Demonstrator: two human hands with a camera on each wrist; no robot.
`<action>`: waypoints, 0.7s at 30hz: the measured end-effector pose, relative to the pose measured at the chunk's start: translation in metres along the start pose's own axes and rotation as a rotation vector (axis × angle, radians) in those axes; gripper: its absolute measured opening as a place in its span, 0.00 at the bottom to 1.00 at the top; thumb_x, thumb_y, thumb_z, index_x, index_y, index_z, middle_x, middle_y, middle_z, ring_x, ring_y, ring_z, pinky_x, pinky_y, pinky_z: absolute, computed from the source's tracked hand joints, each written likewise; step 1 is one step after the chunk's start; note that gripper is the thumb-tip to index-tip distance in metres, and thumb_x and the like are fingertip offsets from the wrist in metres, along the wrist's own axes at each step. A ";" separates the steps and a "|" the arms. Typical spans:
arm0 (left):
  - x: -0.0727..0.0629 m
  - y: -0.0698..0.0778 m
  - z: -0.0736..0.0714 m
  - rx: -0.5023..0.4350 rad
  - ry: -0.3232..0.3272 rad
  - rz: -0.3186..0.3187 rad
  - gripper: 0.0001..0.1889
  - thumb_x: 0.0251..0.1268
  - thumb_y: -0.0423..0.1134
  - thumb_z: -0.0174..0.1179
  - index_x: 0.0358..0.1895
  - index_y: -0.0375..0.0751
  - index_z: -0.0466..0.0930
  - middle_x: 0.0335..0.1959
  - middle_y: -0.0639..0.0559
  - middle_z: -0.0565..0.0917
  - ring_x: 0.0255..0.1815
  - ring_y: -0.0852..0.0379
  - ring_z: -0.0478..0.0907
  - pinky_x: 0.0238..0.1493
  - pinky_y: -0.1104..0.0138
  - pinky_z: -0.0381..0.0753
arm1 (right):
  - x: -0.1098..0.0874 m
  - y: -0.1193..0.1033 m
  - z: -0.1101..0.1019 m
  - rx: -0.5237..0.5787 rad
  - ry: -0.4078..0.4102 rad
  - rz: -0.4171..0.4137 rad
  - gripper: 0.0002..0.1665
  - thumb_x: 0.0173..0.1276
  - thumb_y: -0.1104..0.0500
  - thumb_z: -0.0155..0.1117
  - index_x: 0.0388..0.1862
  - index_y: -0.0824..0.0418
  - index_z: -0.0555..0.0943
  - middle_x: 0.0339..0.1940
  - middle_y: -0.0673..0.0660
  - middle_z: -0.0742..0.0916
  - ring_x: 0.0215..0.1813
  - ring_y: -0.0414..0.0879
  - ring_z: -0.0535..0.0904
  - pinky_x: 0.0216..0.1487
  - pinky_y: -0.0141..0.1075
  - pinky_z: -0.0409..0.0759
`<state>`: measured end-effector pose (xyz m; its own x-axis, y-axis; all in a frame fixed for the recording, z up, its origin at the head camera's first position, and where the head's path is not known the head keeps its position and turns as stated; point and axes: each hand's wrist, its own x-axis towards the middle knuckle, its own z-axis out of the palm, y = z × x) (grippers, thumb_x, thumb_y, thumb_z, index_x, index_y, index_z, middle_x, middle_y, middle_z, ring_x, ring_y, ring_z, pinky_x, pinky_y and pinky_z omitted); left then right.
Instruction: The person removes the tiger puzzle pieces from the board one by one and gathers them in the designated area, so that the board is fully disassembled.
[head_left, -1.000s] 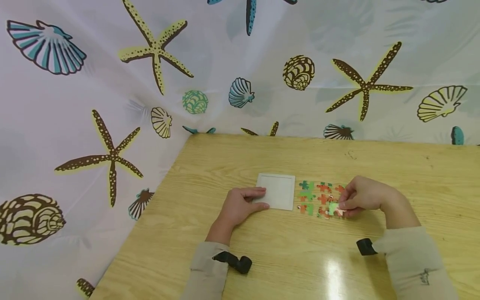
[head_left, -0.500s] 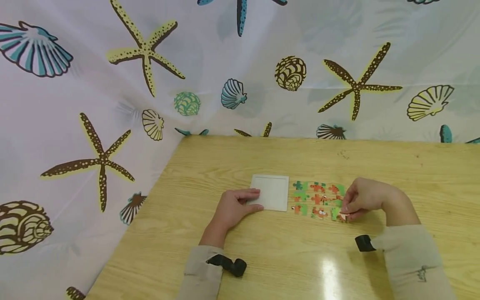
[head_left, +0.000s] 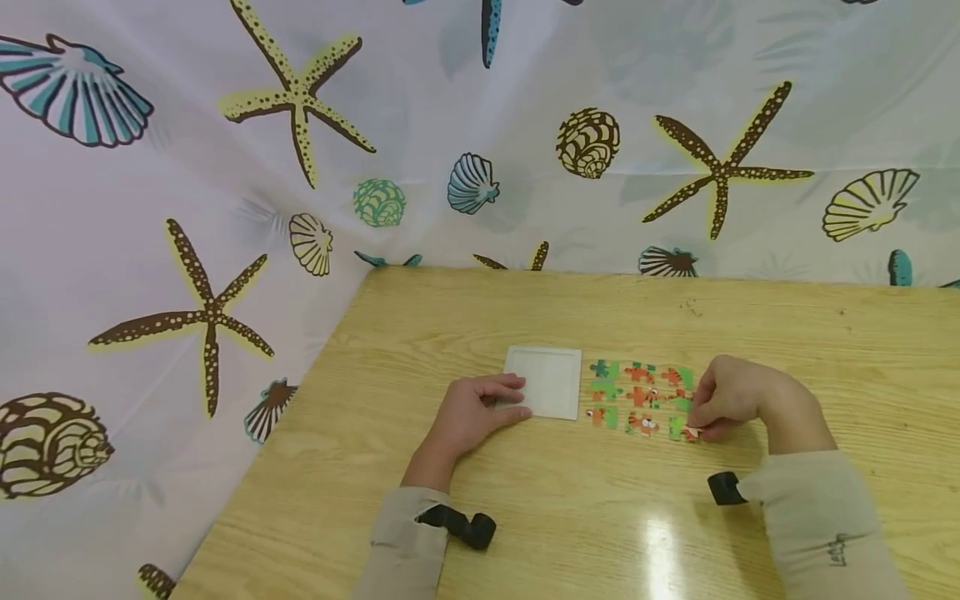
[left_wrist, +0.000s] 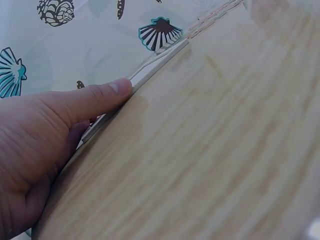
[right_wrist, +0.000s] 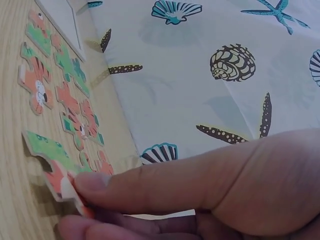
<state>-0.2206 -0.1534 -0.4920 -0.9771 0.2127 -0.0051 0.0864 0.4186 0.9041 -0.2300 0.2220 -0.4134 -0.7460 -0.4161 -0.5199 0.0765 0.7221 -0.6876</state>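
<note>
In the head view, my left hand (head_left: 480,414) grips the left side of a white square puzzle tray (head_left: 552,385). Its thumb lies along the tray's near edge in the left wrist view, with the other fingers partly hidden. My right hand (head_left: 738,396) pinches a green and orange jigsaw piece (right_wrist: 54,162) between thumb and fingers. That piece is tilted, one edge raised off the table, at the near right corner of the spread pieces. Several other jigsaw pieces (head_left: 640,397) with orange, green and tiger-face prints lie in rows between the tray and my right hand.
All this lies on a light wooden table (head_left: 570,517). A white curtain (head_left: 420,100) printed with starfish and shells hangs along its back and left edges. Black straps (head_left: 472,529) show at both cuffs.
My right hand has shifted the pinched piece slightly right, away from the neighbouring tiger-face piece it overlapped before. The left hand stays on the tray. The head view has swung a little.
</note>
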 end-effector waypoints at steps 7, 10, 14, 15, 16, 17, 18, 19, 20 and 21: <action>0.000 0.002 0.001 0.018 -0.010 0.002 0.06 0.59 0.36 0.78 0.38 0.42 0.94 0.58 0.53 0.88 0.70 0.53 0.78 0.73 0.61 0.73 | 0.000 -0.003 0.004 0.009 0.037 0.053 0.06 0.68 0.70 0.70 0.32 0.72 0.82 0.29 0.59 0.90 0.27 0.42 0.88 0.37 0.36 0.89; -0.002 0.005 0.002 0.089 -0.035 0.014 0.06 0.60 0.36 0.77 0.40 0.42 0.94 0.57 0.53 0.88 0.70 0.52 0.78 0.73 0.58 0.73 | 0.000 -0.001 0.008 0.009 0.048 0.078 0.10 0.66 0.69 0.72 0.28 0.68 0.79 0.26 0.58 0.89 0.26 0.42 0.88 0.37 0.34 0.88; -0.002 0.014 0.005 0.201 -0.075 0.068 0.08 0.63 0.37 0.76 0.42 0.39 0.94 0.57 0.50 0.88 0.70 0.50 0.78 0.72 0.55 0.74 | -0.002 0.001 0.007 -0.033 0.053 0.082 0.16 0.65 0.66 0.75 0.23 0.62 0.76 0.22 0.55 0.88 0.24 0.40 0.86 0.34 0.33 0.84; -0.001 0.016 0.005 0.218 -0.082 0.075 0.08 0.63 0.37 0.75 0.42 0.39 0.93 0.57 0.50 0.88 0.70 0.50 0.78 0.72 0.56 0.75 | -0.003 0.001 0.006 -0.049 0.054 0.076 0.18 0.65 0.64 0.75 0.21 0.60 0.76 0.22 0.54 0.88 0.24 0.40 0.85 0.33 0.33 0.82; 0.000 0.019 0.006 0.239 -0.087 0.079 0.08 0.64 0.37 0.75 0.42 0.38 0.93 0.57 0.50 0.88 0.70 0.50 0.78 0.72 0.55 0.75 | -0.004 0.002 0.005 -0.059 0.056 0.065 0.19 0.65 0.63 0.76 0.20 0.60 0.75 0.21 0.53 0.88 0.24 0.40 0.85 0.33 0.33 0.81; 0.001 0.021 0.006 0.259 -0.094 0.079 0.08 0.64 0.38 0.75 0.42 0.38 0.93 0.57 0.50 0.88 0.70 0.50 0.77 0.72 0.56 0.75 | -0.004 0.002 0.004 -0.068 0.062 0.055 0.20 0.65 0.61 0.76 0.19 0.59 0.75 0.20 0.52 0.88 0.24 0.40 0.84 0.33 0.34 0.80; 0.002 0.023 0.006 0.283 -0.100 0.081 0.08 0.65 0.38 0.74 0.42 0.38 0.93 0.57 0.49 0.88 0.70 0.50 0.78 0.72 0.56 0.75 | -0.004 0.002 0.003 -0.069 0.067 0.042 0.21 0.66 0.58 0.76 0.18 0.58 0.76 0.20 0.52 0.88 0.24 0.40 0.84 0.33 0.34 0.79; 0.002 0.025 0.006 0.320 -0.106 0.085 0.08 0.65 0.38 0.74 0.42 0.38 0.93 0.57 0.50 0.89 0.70 0.50 0.78 0.72 0.56 0.75 | -0.004 0.002 0.003 -0.059 0.073 0.025 0.21 0.67 0.57 0.76 0.19 0.59 0.76 0.20 0.52 0.88 0.24 0.41 0.84 0.34 0.34 0.79; 0.002 0.026 0.007 0.360 -0.114 0.086 0.08 0.66 0.39 0.74 0.42 0.38 0.93 0.57 0.50 0.89 0.69 0.50 0.78 0.72 0.56 0.74 | -0.003 0.002 0.003 -0.026 0.079 0.006 0.21 0.68 0.55 0.75 0.19 0.60 0.76 0.22 0.52 0.89 0.26 0.42 0.84 0.35 0.35 0.81; 0.002 0.028 0.007 0.409 -0.122 0.085 0.08 0.66 0.39 0.73 0.41 0.39 0.93 0.56 0.51 0.89 0.69 0.50 0.78 0.72 0.56 0.74 | -0.001 0.002 0.004 0.022 0.089 -0.021 0.20 0.70 0.54 0.74 0.22 0.61 0.78 0.25 0.52 0.89 0.28 0.43 0.86 0.37 0.36 0.84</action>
<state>-0.2190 -0.1350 -0.4698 -0.9351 0.3542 -0.0107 0.2595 0.7051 0.6599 -0.2264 0.2216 -0.4164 -0.8037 -0.3794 -0.4584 0.0736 0.7011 -0.7093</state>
